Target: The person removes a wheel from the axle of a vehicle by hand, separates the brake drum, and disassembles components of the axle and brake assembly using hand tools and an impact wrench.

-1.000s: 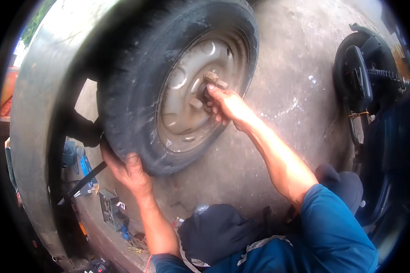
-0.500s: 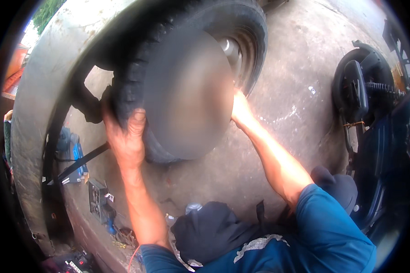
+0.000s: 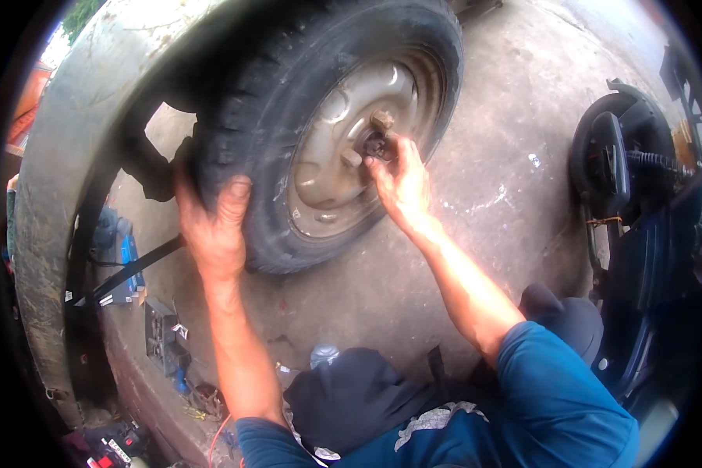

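Observation:
A vehicle wheel stands upright in front of me, with a black tyre [image 3: 269, 187] and a worn silver rim [image 3: 320, 175]. My left hand [image 3: 214, 226] grips the tyre's tread at its near left side, thumb on top and fingers going behind. At the rim's centre, my right hand [image 3: 404, 183] has its thumb and fingertips curled in a pinch against the dark hub [image 3: 376, 145]. What lies between those fingertips is hidden. One lug nut [image 3: 382, 119] shows above the hub, and another lug nut [image 3: 351, 157] shows to its lower left.
A dented, pale fender [image 3: 62, 195] curves around the left of the wheel. Below it lie a dark bar [image 3: 140, 269], a blue box [image 3: 130, 257] and a grey metal part [image 3: 161, 335]. A motorcycle [image 3: 639, 234] stands on the right. A clear plastic container [image 3: 324, 356] sits near my knee.
My right hand has shifted slightly left, and its fingertips now show at the hub. The wheel's face, blurred before, is visible now. My left hand stays on the tyre.

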The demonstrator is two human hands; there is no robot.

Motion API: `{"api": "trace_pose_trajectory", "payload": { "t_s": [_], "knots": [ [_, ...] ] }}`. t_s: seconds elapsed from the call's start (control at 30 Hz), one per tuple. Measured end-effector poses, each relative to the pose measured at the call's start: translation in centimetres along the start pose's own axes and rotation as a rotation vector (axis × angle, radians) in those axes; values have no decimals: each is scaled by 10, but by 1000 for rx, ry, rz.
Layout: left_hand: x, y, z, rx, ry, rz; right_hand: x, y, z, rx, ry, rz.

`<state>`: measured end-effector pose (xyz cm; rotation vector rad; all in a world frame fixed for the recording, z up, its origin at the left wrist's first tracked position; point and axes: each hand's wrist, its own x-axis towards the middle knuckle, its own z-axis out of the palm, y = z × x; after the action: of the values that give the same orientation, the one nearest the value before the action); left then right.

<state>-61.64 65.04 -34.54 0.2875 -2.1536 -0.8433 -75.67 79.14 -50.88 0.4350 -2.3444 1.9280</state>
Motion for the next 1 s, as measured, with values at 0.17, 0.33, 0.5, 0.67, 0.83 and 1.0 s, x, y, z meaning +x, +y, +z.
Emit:
{"api": "trace_pose_trajectory", "payload": {
  "t_s": [0.17, 0.33, 0.5, 0.67, 0.83, 1.0],
  "knots": [
    [1, 0, 0, 26, 10, 16, 4, -3, -7, 138, -97, 327],
    [2, -2, -1, 32, -8, 19, -1, -10, -4, -59, -55, 97],
    [1, 2, 3, 4, 17, 15, 10, -14, -14, 203, -190, 451],
    [1, -1, 2, 15, 17, 24, -4, -12, -5, -94, -81, 38],
    [2, 1, 1, 58, 23, 34, 9, -12, -11, 178, -201, 420],
    [2, -4, -1, 67, 16, 49, -5, -4, 3, -117, 46, -115]
  ]
}}
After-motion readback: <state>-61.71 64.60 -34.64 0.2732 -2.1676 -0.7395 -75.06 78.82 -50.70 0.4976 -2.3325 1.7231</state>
